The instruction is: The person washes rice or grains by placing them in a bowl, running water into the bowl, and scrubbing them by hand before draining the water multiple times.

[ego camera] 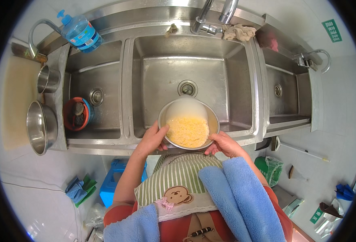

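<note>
Both hands grip the rim of a round stainless steel bowl (213,116) at the near edge of the middle sink (184,69). Yellow and whitish grains (188,131) lie on the bowl's near side, with cloudy whitish liquid (186,107) beyond them. The bowl tilts away from the body, its far rim close to the sink's drain (187,88). My left hand (153,136) holds the left side, thumb over the rim. My right hand (224,143) holds the lower right side, with some fingers underneath.
Curved faucets (208,18) and a beige rag (239,32) are at the back ledge. The left sink holds a red-orange basket (70,113); a blue pump bottle (82,33) stands behind it. Steel bowls (41,128) sit far left. Another sink (282,90) is at right.
</note>
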Tool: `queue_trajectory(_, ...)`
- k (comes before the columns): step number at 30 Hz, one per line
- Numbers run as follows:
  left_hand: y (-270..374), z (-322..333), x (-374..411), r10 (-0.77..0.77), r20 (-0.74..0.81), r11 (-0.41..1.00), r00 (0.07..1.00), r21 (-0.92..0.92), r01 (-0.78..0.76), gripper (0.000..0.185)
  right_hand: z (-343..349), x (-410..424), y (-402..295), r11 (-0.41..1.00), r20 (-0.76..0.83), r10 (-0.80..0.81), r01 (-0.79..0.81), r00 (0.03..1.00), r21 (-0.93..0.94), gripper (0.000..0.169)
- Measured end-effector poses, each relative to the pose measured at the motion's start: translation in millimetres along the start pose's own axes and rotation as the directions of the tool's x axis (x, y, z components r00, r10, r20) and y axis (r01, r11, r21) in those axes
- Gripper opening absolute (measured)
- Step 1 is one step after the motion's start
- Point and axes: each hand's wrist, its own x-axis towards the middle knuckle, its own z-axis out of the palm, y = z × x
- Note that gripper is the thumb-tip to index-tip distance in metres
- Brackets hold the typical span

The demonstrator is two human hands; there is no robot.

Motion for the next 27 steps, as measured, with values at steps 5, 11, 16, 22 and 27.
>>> queue_trajectory(5,2.0,-3.0,-1.0,0.012,-0.004,1.000,1.000,0.005,-0.012,0.055,3.6,0.4,-3.5,0.999,-0.018,0.019,-0.019,1.000,-0.037,0.039)
queue_trajectory(11,1.7,-6.6,0.3,0.013,-0.012,1.000,1.000,0.004,-0.013,0.063,2.0,5.3,-4.1,0.999,0.033,0.036,-0.035,0.999,-0.036,0.040)
queue_trajectory(16,1.9,-7.9,1.0,0.016,-0.024,1.000,1.000,-0.001,-0.016,0.065,3.4,6.9,-6.7,0.998,0.038,0.046,-0.045,0.998,-0.031,0.041)
queue_trajectory(22,1.3,-10.4,4.2,0.008,-0.025,1.000,1.000,-0.002,-0.008,0.065,3.1,9.1,-9.1,0.998,0.051,0.056,-0.054,0.997,-0.042,0.041)
queue_trajectory(27,3.7,-10.9,4.3,0.010,-0.028,1.000,1.000,0.003,-0.010,0.064,1.5,12.0,-9.6,0.997,0.062,0.065,-0.062,0.996,-0.045,0.041)
